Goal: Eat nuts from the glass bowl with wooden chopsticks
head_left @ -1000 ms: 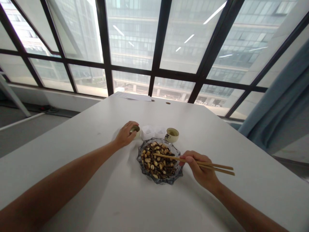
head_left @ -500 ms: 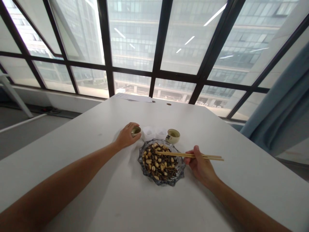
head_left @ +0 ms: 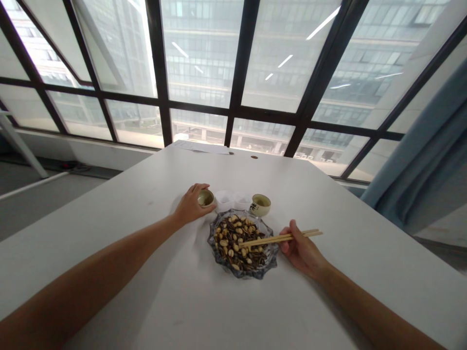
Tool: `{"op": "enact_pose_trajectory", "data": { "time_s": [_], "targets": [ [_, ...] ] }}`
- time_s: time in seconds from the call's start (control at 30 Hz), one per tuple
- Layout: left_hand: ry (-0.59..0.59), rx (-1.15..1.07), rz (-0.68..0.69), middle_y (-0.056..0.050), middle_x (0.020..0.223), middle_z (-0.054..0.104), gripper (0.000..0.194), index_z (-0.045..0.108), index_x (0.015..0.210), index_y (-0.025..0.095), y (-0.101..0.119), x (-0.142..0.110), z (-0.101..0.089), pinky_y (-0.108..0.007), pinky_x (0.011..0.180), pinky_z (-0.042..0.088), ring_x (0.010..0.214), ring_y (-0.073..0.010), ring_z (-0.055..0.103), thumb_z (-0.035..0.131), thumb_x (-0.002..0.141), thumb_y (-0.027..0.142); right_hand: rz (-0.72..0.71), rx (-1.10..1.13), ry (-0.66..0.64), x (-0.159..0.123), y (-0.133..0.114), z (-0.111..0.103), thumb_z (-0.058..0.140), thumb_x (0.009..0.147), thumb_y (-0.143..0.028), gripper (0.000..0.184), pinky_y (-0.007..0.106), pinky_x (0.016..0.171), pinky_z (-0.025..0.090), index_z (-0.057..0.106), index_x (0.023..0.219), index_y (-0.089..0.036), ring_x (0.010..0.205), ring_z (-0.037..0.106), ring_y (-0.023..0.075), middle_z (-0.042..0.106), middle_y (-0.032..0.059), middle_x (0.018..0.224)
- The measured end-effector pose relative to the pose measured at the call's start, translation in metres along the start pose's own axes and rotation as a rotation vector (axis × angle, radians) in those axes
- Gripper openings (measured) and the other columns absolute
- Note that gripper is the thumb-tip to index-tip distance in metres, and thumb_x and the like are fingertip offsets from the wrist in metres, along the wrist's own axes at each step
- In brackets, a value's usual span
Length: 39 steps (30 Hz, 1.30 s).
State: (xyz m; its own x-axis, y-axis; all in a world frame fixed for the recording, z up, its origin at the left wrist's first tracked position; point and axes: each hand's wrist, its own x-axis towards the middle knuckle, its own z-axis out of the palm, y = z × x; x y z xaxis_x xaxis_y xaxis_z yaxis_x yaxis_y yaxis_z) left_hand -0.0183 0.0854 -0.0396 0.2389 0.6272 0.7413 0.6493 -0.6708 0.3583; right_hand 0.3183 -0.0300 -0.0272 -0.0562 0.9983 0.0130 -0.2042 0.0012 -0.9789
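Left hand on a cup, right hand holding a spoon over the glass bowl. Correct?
Not a spoon: the head view shows the right hand holding chopsticks over the glass bowl. The left hand is on a cup, as you say.

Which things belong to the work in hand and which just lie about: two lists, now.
Work in hand:
- pale wooden chopsticks, in the right hand
- scalloped glass bowl of nuts and dark pieces
- small round green-glazed cup, in the left hand
- likely, though untouched: two small white cups, round cup with black lettering

Lying about:
- white paper, table's far end
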Motion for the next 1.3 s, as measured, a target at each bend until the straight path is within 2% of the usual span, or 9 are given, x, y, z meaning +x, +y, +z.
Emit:
{"op": "enact_pose_trajectory", "data": {
  "time_s": [0.2,0.57,1.03,1.2,1.3],
  "targets": [
    [-0.014,0.053,0.137,-0.012,0.117,0.061,0.056,0.054,0.125,0.021,0.0058,0.0013,-0.0046,-0.048,0.099,0.050,0.112,-0.0300,0.058,0.077,0.075,0.036,0.050,0.054,-0.022,-0.0010,-0.0009,0.0008,0.074,0.070,-0.073,0.056,0.025,0.046,0.043,0.066,0.061,-0.019,0.042,0.047,0.0119,0.051,-0.0023,0.041],
    [-0.013,0.141,0.235,-0.012,0.117,0.063,0.051,0.057,0.121,0.022,0.0088,0.0028,-0.0065,-0.047,0.099,0.048,0.112,-0.0293,0.057,0.076,0.077,0.038,0.070,0.090,-0.003,-0.0003,-0.0002,0.0004,0.077,0.068,-0.072,0.054,0.024,0.045,0.043,0.069,0.063,-0.018,0.042,0.048,0.0114,0.055,-0.0012,0.044],
    [-0.009,0.143,0.185,-0.012,0.118,0.064,0.051,0.056,0.122,0.020,0.0068,0.0021,-0.0044,-0.046,0.100,0.049,0.114,-0.0289,0.058,0.075,0.078,0.038,0.069,0.099,-0.011,-0.0026,0.0010,0.0045,0.080,0.063,-0.071,0.054,0.021,0.051,0.043,0.072,0.062,-0.018,0.046,0.051,0.0105,0.057,0.0001,0.042],
    [-0.025,0.114,0.085,-0.010,0.117,0.066,0.052,0.056,0.120,0.020,0.0047,0.0014,-0.0025,-0.043,0.099,0.051,0.112,-0.0278,0.060,0.076,0.077,0.041,0.074,0.118,0.012,-0.0013,0.0021,0.0024,0.082,0.062,-0.070,0.054,0.022,0.048,0.043,0.071,0.061,-0.017,0.044,0.051,0.0111,0.055,-0.0004,0.041],
    [-0.018,0.118,-0.018,-0.009,0.117,0.067,0.052,0.056,0.119,0.021,0.0048,0.0014,-0.0021,-0.041,0.097,0.052,0.111,-0.0268,0.062,0.076,0.076,0.042,0.039,0.174,0.088,0.0010,0.0050,0.0005,0.084,0.062,-0.068,0.053,0.023,0.050,0.046,0.070,0.061,-0.017,0.044,0.051,0.0114,0.054,-0.0009,0.041]
  ]
}}
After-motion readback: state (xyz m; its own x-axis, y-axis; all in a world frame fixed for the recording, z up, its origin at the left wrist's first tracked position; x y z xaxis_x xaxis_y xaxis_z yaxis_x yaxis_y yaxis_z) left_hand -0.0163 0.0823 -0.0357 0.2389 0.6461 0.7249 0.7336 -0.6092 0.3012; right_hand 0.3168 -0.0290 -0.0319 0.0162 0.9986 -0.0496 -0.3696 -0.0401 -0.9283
